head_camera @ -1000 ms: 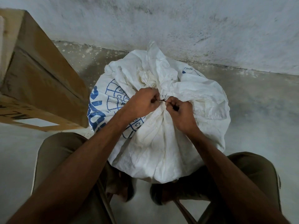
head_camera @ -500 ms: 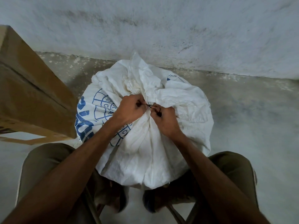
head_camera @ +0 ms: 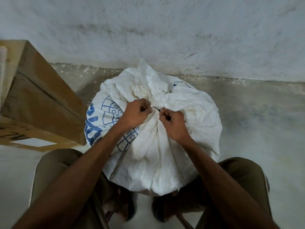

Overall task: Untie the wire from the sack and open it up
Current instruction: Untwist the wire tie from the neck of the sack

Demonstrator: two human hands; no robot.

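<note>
Cardboard box (head_camera: 38, 103) at left, contents not visible. Left hand (head_camera: 134, 113) and right hand (head_camera: 173, 124) each pinch an end of the wire (head_camera: 156, 108) w/ curled fingers at the sack (head_camera: 165, 146) neck, on floor btwn knees. Neck bunched, wire on; sack not yet open, contents hidden.

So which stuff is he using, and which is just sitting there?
Using: white sack, dark wire at its tied neck, left hand and right hand pinching the wire.

Just sitting there: cardboard box, wall, floor.
</note>
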